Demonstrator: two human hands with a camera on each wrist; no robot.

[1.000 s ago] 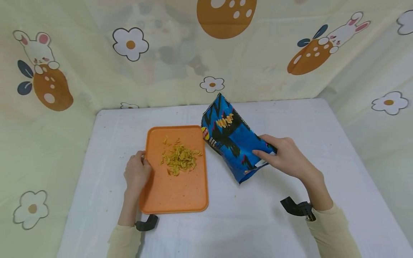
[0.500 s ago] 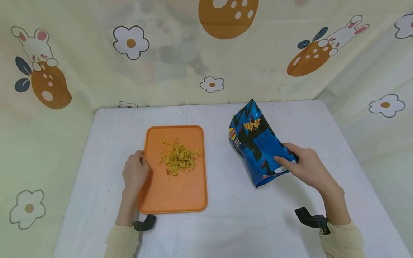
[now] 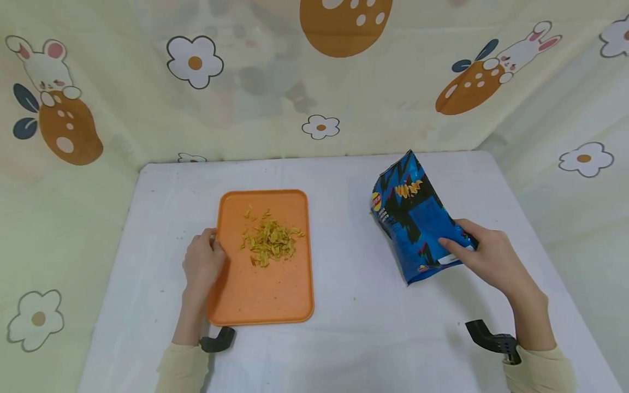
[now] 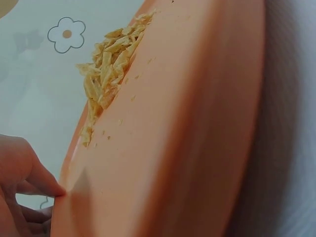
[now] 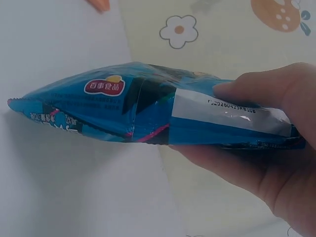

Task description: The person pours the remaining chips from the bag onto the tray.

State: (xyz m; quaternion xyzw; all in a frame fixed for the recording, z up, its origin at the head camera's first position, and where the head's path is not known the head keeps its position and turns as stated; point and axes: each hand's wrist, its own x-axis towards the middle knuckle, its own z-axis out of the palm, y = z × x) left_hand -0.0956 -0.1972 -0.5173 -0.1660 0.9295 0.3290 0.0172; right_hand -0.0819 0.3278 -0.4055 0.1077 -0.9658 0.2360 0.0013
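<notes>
My left hand [image 3: 203,259] is at the left side of an orange tray [image 3: 260,300]. In the left wrist view the thumb presses the rim and curled fingers lie below it, pinching the tray's edge. A loose heap of yellow crushed chips [image 3: 272,240] lies on the tray's middle and upper part. Away to the right, my right hand [image 3: 493,256] grips a blue and black chip bag [image 3: 417,218] by its lower right corner. The right wrist view has the thumb on one face of the bag and fingers under the other. The bag tilts up toward the back left.
A white-covered table [image 3: 363,338] carries the tray, with small crumbs scattered on its cloth. Behind and at the sides hangs a pale curtain [image 3: 265,71] printed with rabbits and flowers. Each wrist wears a black camera mount [image 3: 218,340].
My right hand has carried the chip bag rightward, away from the tray's upper right corner. The left hand keeps its hold on the tray, and the chip heap looks unchanged.
</notes>
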